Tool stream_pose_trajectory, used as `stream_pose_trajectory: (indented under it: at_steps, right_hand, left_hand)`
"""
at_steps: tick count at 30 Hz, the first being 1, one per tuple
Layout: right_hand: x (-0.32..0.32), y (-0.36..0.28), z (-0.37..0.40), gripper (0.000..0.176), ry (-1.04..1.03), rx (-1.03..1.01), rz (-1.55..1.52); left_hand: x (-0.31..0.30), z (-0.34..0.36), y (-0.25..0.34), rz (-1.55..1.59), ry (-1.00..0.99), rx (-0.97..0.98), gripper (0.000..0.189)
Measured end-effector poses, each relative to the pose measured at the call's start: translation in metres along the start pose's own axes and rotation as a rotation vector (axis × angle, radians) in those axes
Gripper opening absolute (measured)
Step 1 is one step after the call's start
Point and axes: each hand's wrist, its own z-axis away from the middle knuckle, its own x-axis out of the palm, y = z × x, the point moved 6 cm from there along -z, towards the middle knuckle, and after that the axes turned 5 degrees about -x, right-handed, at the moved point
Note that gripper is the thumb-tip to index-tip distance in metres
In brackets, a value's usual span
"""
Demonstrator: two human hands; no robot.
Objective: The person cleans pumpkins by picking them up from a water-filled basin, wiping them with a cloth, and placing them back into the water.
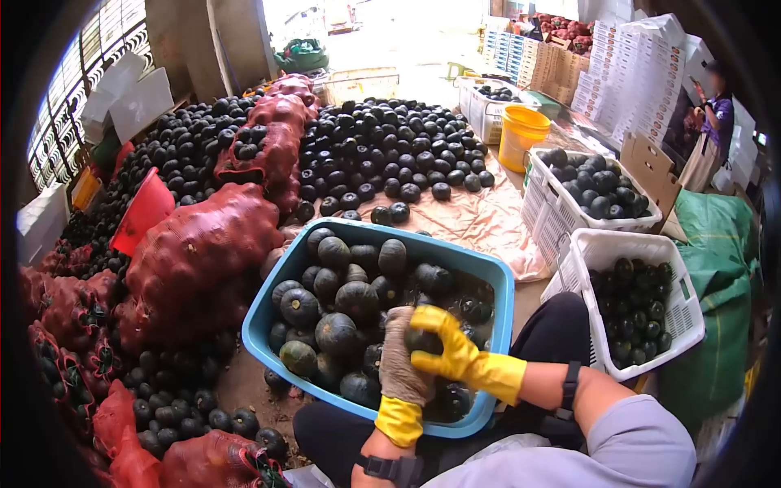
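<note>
Over the blue tub [254,319], my right hand [460,354] in a yellow rubber glove curls its fingers round a small dark green pumpkin [425,340]. My left hand [405,358] has a brown cloth mitt over a yellow glove and presses on the pumpkin's other side, so both hands hold it between them. Many more dark green pumpkins [335,333] fill the tub's left and middle. Murky water [480,285] shows at its right side, with some pumpkins partly under. The mitt hides the left fingers.
White crates with dark pumpkins [598,183] and smaller glossy ones [630,313] stand at right. Red mesh sacks [203,252] and loose pumpkins [390,146] spread left and ahead. A yellow bucket [523,137], stacked boxes [639,73] and another person [716,122] are farther back.
</note>
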Motion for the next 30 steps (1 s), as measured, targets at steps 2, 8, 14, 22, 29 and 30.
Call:
stream_pose_trajectory:
  at_steps: [2, 8, 14, 22, 29, 30]
  right_hand:
    - [-0.013, 0.050, -0.003, 0.066, 0.281, 0.435, 0.130]
    - [-0.009, 0.002, -0.017, 0.045, -0.276, 0.674, -0.643]
    - [0.001, -0.028, -0.021, 0.041, -0.132, 0.377, -0.096]
    - [-0.001, 0.017, -0.025, 0.076, -0.137, 0.375, -0.143]
    - [0.029, 0.035, 0.019, 0.077, -0.082, 1.012, -0.913]
    - [0.040, 0.034, 0.029, 0.077, 0.147, 1.122, -1.056]
  left_hand:
    - [-0.001, 0.005, -0.008, 0.348, -0.050, -0.122, 0.070]
    - [-0.003, 0.002, -0.007, 0.640, -0.049, -0.097, 0.051]
    - [-0.024, 0.002, -0.006, -0.036, 0.026, 0.469, 0.084]
    - [0.007, -0.004, -0.059, 0.100, 0.471, 0.121, 0.076]
    - [-0.016, 0.014, -0.067, 0.097, 0.272, 0.076, 0.093]
    - [-0.013, 0.011, -0.064, 0.096, 0.335, 0.009, 0.088]
